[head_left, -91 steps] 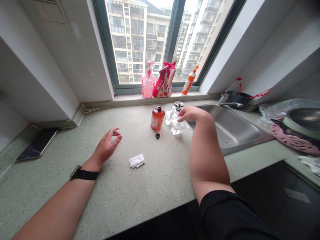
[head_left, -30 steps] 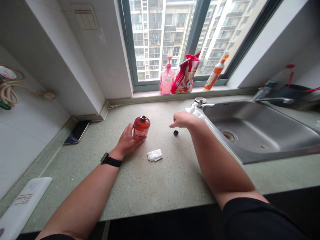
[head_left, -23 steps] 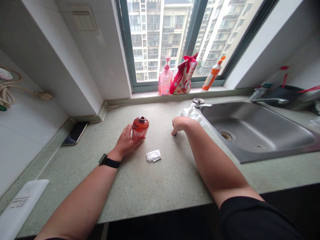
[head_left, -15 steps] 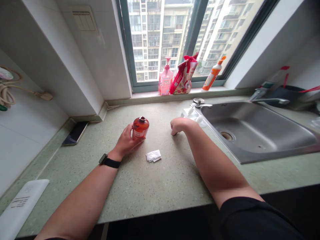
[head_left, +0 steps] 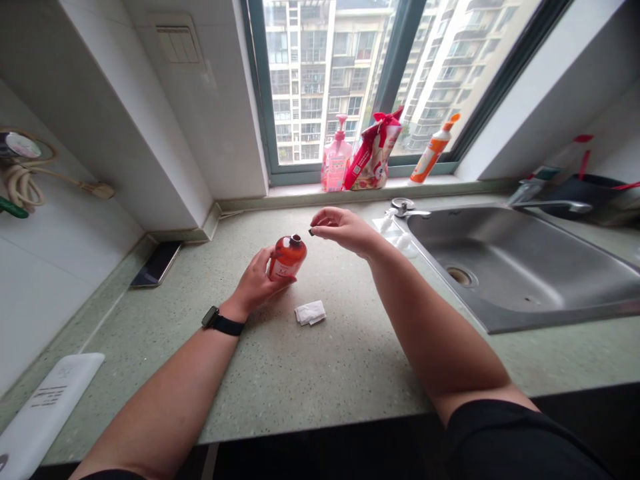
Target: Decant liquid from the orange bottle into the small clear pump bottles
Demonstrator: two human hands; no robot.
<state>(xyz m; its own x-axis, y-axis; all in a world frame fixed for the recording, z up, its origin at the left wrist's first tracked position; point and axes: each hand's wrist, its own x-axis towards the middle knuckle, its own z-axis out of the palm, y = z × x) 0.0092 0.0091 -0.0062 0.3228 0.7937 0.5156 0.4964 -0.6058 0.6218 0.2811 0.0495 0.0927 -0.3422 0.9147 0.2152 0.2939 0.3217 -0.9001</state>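
One orange bottle in left hand, black cap in right hand

The head-worn camera looks forward and down, close above the left hand and right hand.
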